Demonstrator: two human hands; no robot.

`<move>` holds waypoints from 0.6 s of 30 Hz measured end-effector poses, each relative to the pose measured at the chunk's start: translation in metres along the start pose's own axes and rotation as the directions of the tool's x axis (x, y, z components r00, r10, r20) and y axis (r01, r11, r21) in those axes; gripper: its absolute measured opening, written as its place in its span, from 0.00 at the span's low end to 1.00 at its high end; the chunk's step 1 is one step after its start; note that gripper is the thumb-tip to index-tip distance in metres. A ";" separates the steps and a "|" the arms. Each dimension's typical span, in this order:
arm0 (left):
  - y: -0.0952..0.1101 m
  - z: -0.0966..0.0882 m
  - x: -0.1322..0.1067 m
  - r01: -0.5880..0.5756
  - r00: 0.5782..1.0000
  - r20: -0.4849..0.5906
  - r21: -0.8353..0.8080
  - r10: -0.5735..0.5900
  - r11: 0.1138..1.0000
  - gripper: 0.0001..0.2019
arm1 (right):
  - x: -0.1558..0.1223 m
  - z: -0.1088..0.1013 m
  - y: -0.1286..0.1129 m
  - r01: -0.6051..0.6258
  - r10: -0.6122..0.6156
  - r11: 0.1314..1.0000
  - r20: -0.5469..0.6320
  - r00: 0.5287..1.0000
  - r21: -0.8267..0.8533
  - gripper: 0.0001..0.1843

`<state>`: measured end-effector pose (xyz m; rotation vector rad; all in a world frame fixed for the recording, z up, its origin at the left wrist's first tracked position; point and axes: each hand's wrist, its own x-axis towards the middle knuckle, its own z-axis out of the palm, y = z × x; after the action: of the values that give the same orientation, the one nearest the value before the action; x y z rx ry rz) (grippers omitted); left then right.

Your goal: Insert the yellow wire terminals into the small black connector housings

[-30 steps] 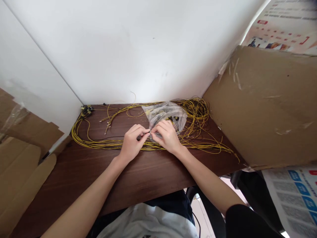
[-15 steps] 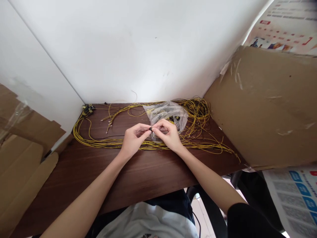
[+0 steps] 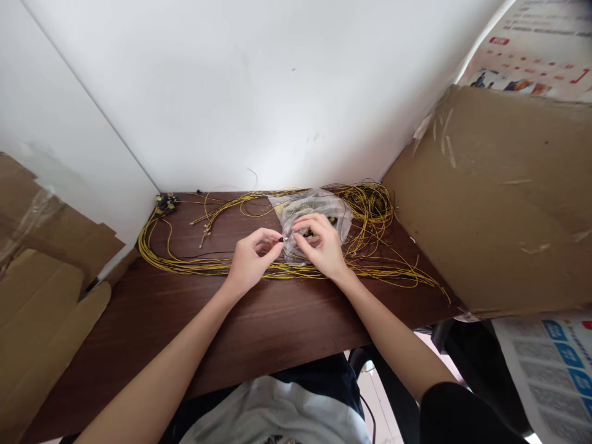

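Note:
Above a dark wooden table (image 3: 259, 320), my left hand (image 3: 252, 259) pinches a tiny black part (image 3: 281, 238) between thumb and forefinger. My right hand (image 3: 321, 243) hovers just to its right, fingers curled and reaching into a clear plastic bag (image 3: 314, 206) of small yellow and black pieces. Long yellow wires (image 3: 185, 262) lie looped across the table under both hands, and a tangled coil of them (image 3: 370, 206) sits behind the bag.
A large cardboard box (image 3: 504, 197) blocks the right side of the table. Flattened cardboard (image 3: 41, 296) leans at the left. A white wall (image 3: 259, 92) stands right behind. Small black connectors (image 3: 165, 202) lie at the far left corner. Printed sheets (image 3: 550, 364) hang at lower right.
My right hand let go of the small part and moved right and back onto the bag. My left hand keeps the part pinched, a little higher than before.

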<state>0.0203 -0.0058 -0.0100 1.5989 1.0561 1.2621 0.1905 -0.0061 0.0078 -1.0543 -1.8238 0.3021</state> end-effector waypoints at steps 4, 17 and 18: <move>-0.002 -0.001 0.001 0.004 1.000 -0.031 0.055 -0.002 0.998 0.08 | 0.004 -0.012 0.010 -0.085 0.022 0.959 -0.230 0.973 -0.270 0.07; -0.001 -0.002 0.000 -0.098 0.991 -0.056 0.298 0.120 0.950 0.06 | -0.001 -0.005 -0.004 0.067 -0.072 0.997 -0.172 0.982 -0.033 0.08; -0.001 -0.002 0.000 -0.112 0.990 -0.046 0.302 0.132 0.947 0.06 | -0.003 0.000 -0.006 0.050 -0.047 0.998 -0.112 0.993 0.026 0.08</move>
<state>0.0178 -0.0055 -0.0107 1.8865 1.2526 1.2897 0.1878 -0.0123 0.0096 -0.9863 -1.7375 0.2346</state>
